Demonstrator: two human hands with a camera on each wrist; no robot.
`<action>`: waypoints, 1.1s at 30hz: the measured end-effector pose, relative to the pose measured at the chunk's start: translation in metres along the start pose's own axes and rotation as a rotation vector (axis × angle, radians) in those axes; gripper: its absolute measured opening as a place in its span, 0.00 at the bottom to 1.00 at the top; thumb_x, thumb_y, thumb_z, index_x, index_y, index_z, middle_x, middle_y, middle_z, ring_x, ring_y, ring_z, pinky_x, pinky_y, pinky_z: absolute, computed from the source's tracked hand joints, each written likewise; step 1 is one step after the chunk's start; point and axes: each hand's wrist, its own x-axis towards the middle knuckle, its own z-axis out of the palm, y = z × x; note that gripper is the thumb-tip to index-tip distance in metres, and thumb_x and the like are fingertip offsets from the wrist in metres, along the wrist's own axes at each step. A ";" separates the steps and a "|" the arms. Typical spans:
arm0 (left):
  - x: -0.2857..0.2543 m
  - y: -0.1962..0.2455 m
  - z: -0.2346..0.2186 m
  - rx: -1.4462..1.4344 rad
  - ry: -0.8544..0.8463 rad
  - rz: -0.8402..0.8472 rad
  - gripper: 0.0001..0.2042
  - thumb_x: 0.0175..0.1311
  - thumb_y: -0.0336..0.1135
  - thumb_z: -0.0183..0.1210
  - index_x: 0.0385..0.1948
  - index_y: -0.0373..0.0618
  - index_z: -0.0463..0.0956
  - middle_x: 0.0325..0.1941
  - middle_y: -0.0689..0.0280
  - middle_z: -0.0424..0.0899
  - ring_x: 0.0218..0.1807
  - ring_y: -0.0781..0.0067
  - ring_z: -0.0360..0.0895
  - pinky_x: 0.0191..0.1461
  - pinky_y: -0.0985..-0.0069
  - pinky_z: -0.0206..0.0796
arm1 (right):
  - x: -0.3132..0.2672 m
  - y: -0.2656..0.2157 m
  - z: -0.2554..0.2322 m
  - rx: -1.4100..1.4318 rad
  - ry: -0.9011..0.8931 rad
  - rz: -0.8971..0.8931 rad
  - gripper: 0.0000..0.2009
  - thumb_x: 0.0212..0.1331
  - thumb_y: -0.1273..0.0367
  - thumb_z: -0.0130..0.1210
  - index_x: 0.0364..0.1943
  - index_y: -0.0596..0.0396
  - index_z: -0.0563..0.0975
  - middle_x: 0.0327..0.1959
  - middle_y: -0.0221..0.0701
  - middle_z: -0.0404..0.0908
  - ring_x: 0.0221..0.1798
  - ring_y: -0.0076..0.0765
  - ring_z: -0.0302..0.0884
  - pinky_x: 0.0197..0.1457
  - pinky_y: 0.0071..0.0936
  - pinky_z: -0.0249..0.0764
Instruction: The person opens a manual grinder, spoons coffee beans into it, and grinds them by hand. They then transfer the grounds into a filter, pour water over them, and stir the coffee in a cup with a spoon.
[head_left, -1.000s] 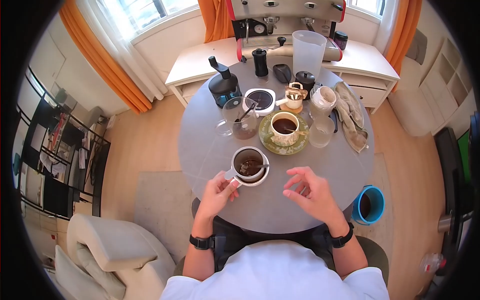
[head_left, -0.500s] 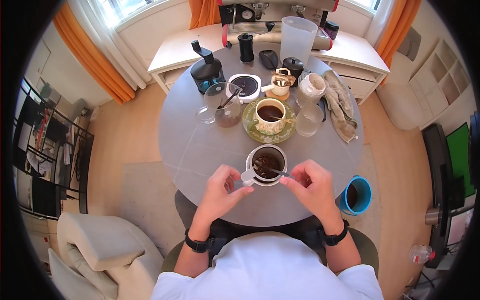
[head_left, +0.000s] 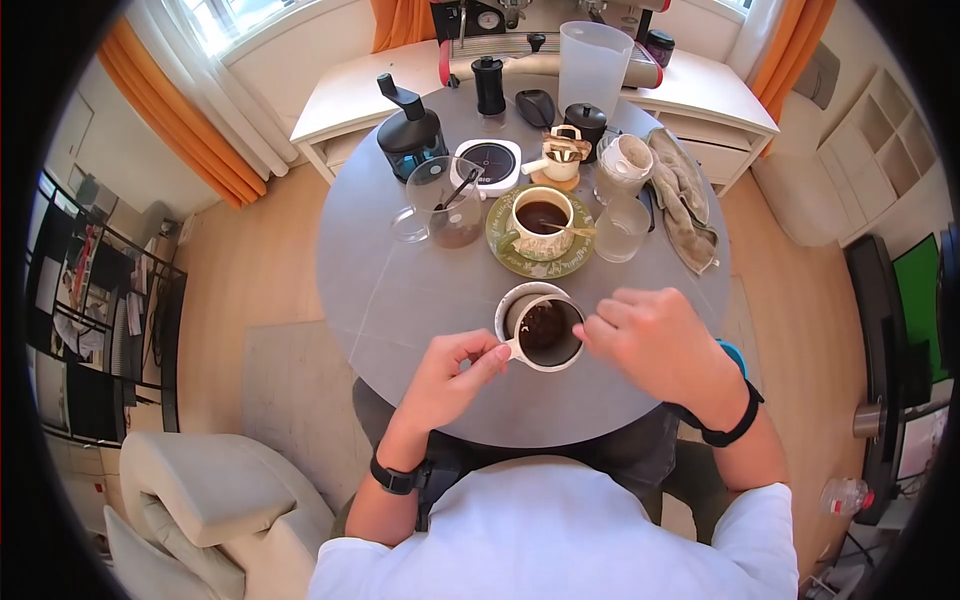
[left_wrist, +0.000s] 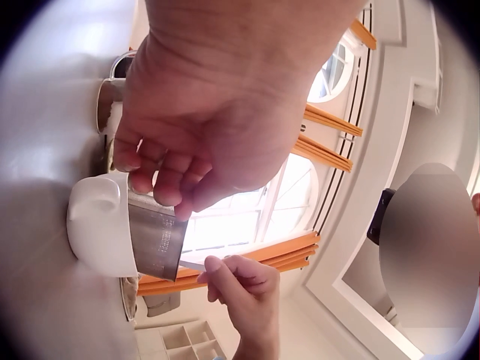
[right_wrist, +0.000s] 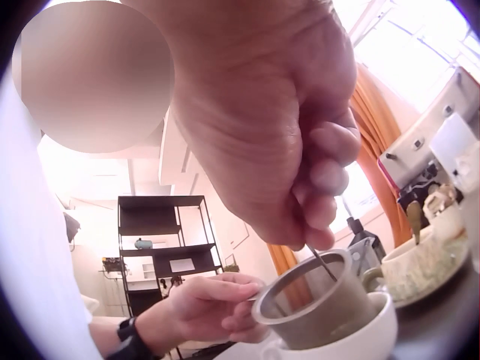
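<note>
A dark metal filter [head_left: 570,349] with wet brown grounds inside leans within a white cup [right_wrist: 371,332] near the table's front. My left hand [head_left: 448,378] pinches the filter's tab at the rim with thumb and fingers, and its fingers also show beside the rim in the left wrist view. Over the filter's right side my right hand [head_left: 655,342] pinches a thin spoon handle [right_wrist: 323,263], which slants down into the filter. The spoon's lower end is hidden in the right wrist view.
Behind the cup stand a green saucer [head_left: 502,247] with a coffee-filled cup [head_left: 537,243], a glass jug [head_left: 440,215] at left and a clear glass [head_left: 620,232] at right. Farther back are a scale [head_left: 500,182], a grinder [head_left: 411,145] and a cloth [head_left: 684,205].
My right hand has come over to the filter, taken the spoon and turned palm-down with its forearm swung outward. The filter has tipped to the right in the cup, my left hand still at its tab.
</note>
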 end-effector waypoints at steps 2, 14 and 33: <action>-0.001 0.000 0.001 0.006 -0.005 0.000 0.13 0.78 0.36 0.61 0.32 0.38 0.83 0.26 0.71 0.81 0.30 0.83 0.73 0.36 0.78 0.64 | -0.010 -0.009 0.000 0.253 -0.080 -0.022 0.15 0.61 0.67 0.69 0.22 0.50 0.74 0.19 0.29 0.72 0.23 0.38 0.77 0.25 0.36 0.73; -0.003 0.000 0.018 -0.199 0.093 -0.089 0.14 0.78 0.35 0.61 0.30 0.37 0.84 0.27 0.70 0.83 0.29 0.83 0.75 0.35 0.80 0.65 | -0.012 -0.025 0.014 0.320 0.077 0.156 0.16 0.64 0.67 0.66 0.19 0.51 0.75 0.19 0.28 0.77 0.23 0.40 0.81 0.24 0.37 0.74; -0.002 -0.013 0.012 -0.282 0.138 -0.096 0.14 0.79 0.37 0.61 0.31 0.40 0.82 0.26 0.71 0.83 0.28 0.84 0.75 0.35 0.81 0.67 | -0.009 -0.025 0.032 0.479 0.129 0.400 0.15 0.61 0.66 0.67 0.18 0.52 0.78 0.17 0.34 0.78 0.22 0.46 0.80 0.25 0.41 0.73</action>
